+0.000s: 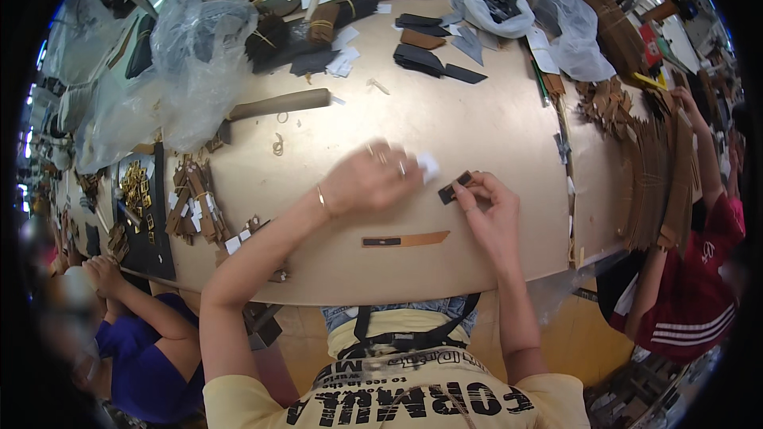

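My left hand (372, 179), blurred by motion and wearing rings and a bracelet, is closed with a small white slip (427, 167) at its fingertips. In a pinch between thumb and fingers, my right hand (490, 205) holds a short dark strip (450, 192) just above the table, tilted, with a paler mark on it. On the table below both hands lies a tan leather strap (424, 239) with a pointed right end. A dark piece (382, 242) covers its left half. Neither hand touches this strap.
Bundled brown straps (191, 200) and gold-coloured buckles (137, 187) lie at the left. Dark leather pieces (419, 60) and a plastic bag (494, 8) are at the back. Stacked brown strips (650, 183) stand right. Co-workers in purple (155, 361) and red (691, 294) sit either side.
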{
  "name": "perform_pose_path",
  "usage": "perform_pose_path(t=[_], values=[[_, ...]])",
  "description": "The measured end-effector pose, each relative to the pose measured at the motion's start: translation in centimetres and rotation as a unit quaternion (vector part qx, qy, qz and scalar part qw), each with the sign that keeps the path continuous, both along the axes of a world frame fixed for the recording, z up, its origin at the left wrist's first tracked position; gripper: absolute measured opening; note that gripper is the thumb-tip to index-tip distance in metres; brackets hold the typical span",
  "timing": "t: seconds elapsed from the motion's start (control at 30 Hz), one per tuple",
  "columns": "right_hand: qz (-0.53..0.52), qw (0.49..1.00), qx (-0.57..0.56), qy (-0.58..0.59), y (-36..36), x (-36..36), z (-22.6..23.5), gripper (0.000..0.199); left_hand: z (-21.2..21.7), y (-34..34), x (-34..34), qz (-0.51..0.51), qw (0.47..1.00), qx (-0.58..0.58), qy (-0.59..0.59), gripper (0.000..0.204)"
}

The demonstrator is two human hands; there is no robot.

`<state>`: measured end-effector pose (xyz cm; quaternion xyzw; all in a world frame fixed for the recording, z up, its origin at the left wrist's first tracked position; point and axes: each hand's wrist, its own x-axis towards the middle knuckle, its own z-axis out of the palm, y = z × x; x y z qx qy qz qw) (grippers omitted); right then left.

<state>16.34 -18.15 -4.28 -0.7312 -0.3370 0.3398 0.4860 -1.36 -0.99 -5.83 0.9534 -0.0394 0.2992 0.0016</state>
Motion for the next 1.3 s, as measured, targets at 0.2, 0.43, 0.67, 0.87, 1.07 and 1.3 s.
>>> perform_pose_path(t=[0.2, 0.43, 0.67, 0.87, 1.07, 1.3], values=[[0.010, 1.000, -0.003, 0.009, 0.2, 0.2, -0.1, 0.016, -1.3, -3.8, 0.9, -0.073, 0.996, 0.045, 0.004, 0.021], [-0.001, 1.000, -0.011, -0.001, 0.1, 0.1, -0.3, 0.016, -1.4, -3.8, 0.5, -0.062, 0.992, 0.060, 0.091, 0.024], [0.005, 1.000, -0.002, -0.004, 0.1, 0.2, -0.2, 0.017, -1.5, -4.1, 0.2, -0.025, 0.994, 0.046, 0.100, 0.026], [0.057, 0.996, 0.021, -0.059, -0.5, 0.3, -0.5, 0.019, -1.5, -4.5, 0.6, -0.027, 0.991, 0.042, 0.123, 0.022], [0.215, 0.907, 0.089, -0.351, -2.5, 0.2, -0.6, 0.024, -1.6, -4.1, 0.4, -0.009, 0.992, 0.016, 0.125, 0.015], [0.236, 0.806, 0.053, -0.540, -3.0, -1.8, -1.1, 0.025, 0.4, -4.7, -0.9, 0.065, 0.957, -0.269, 0.091, 0.021]])
